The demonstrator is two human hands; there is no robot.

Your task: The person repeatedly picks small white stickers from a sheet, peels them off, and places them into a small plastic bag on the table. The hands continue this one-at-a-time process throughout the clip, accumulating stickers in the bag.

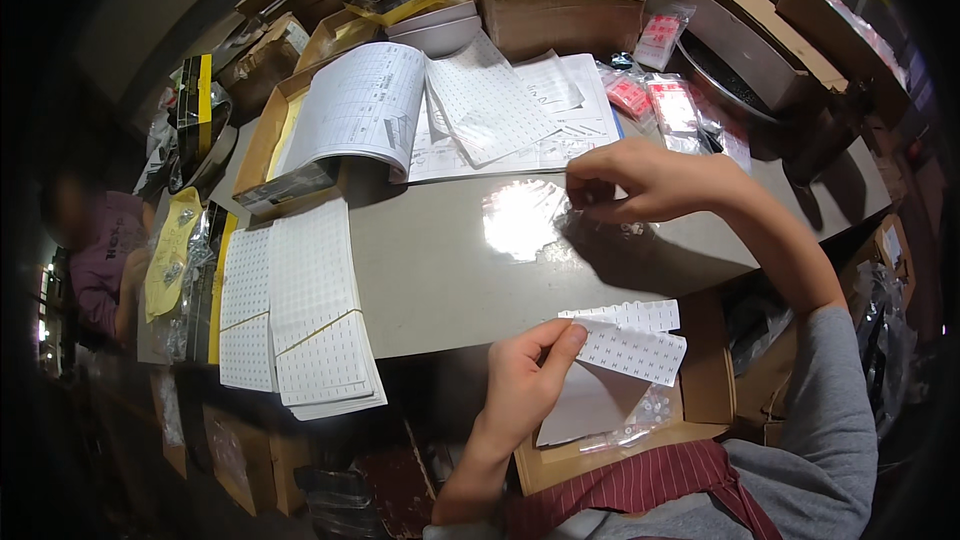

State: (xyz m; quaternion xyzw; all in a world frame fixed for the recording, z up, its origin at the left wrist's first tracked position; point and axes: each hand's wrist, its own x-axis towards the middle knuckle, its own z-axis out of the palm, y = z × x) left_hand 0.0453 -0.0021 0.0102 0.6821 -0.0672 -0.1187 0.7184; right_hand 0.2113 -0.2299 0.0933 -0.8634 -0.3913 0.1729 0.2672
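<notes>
My left hand (525, 375) pinches a few white label sheets (635, 352) printed with rows of small marks, between thumb and forefinger, over the table's near edge. My right hand (650, 180) is above the table, its thumb and fingers curled together. Just under those fingertips lies something small, clear and glossy (605, 228), perhaps a plastic bag with tiny parts; whether the fingers grip it is hidden. Below the label sheets, an open cardboard box (705, 380) holds a plain pale sheet (590, 405) and a clear plastic bag with small white pieces (640, 415).
Two banded stacks of label sheets (315, 310) lie at the table's left. Behind are an open booklet (365, 105), loose printed sheets (490, 105) and red-and-white packets (672, 105). Cardboard boxes (560, 25) crowd the back. Another person (105, 250) is at the far left.
</notes>
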